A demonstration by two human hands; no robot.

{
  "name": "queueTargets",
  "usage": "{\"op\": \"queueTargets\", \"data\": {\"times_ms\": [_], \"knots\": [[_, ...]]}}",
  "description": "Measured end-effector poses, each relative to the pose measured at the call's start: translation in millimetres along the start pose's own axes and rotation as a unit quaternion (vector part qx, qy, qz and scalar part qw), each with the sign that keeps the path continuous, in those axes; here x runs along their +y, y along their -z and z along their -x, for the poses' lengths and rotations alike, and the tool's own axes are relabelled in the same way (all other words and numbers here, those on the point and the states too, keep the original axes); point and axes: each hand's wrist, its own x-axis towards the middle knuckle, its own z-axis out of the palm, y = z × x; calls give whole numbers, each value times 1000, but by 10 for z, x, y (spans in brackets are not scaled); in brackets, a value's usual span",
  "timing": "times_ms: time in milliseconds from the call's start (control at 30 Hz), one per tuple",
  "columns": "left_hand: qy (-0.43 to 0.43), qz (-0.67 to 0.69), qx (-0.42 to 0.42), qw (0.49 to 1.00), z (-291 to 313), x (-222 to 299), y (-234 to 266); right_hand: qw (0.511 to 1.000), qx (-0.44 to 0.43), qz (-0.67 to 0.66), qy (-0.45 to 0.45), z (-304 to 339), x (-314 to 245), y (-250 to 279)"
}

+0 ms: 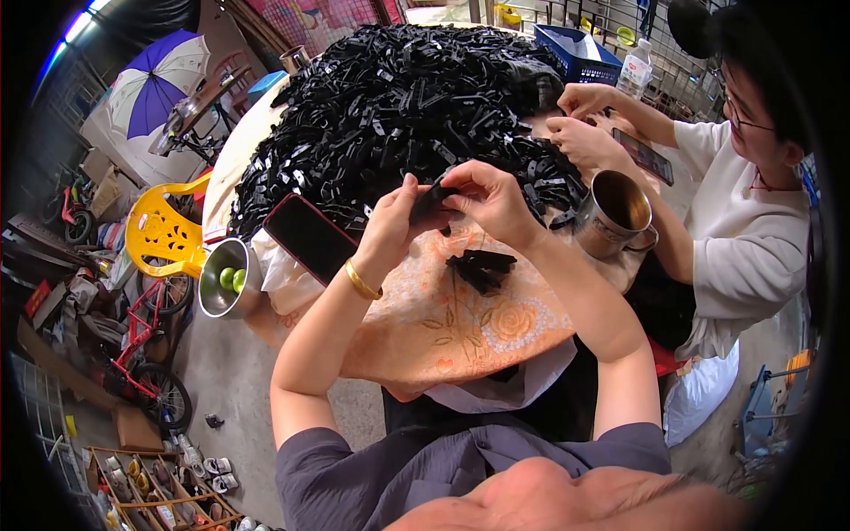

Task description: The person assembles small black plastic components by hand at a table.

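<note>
My left hand [396, 221], with a gold bangle on its wrist, grips a small black plastic piece [431, 205] over the near part of the round table. My right hand [492, 200] pinches at the same piece from the other side, fingers bent together. Its exact shape is blurred and partly covered by my fingers. Beyond my hands rises a large heap of black plastic pieces [398, 106]. A small bunch of black pieces [481, 269] lies on the orange flowered tablecloth [416, 332], just nearer than my right hand.
A dark phone [310, 237] lies left of my left forearm, beside a metal bowl [252, 296] holding green fruit. At right stand a metal mug [599, 232] and a co-worker [753, 239] handling small pieces. Behind are a blue basket [580, 66] and plastic bottle [635, 69]; a yellow chair [159, 232] stands left.
</note>
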Motion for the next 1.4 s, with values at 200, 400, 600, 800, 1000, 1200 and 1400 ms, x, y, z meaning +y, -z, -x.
{"op": "queueTargets", "data": {"times_ms": [200, 400, 600, 800, 1000, 1200, 1400], "knots": [[-52, -40, -58, 996, 62, 67, 7, 986, 4, 149, 79, -36, -103, 71], [-4, -56, -65, 996, 46, 87, 68, 971, -105, 182, 117, -34, -208, 107], [-35, -83, -7, 996, 35, 54, 18, 956, -59, 247, 147, 3, -127, 55], [-170, -366, -27, 915, 37, 33, 80, 946, -48, 263, 181, -27, -127, 54], [-191, -481, -37, 855, 154, 131, -87, 944, -144, 292, 60, -13, -234, 244], [-227, -454, -30, 861, 185, 79, -96, 958, -143, 245, 27, -28, -269, 255], [-265, -563, -183, 761, 268, -82, -231, 982, -76, 111, -132, -87, 36, 334]]}}
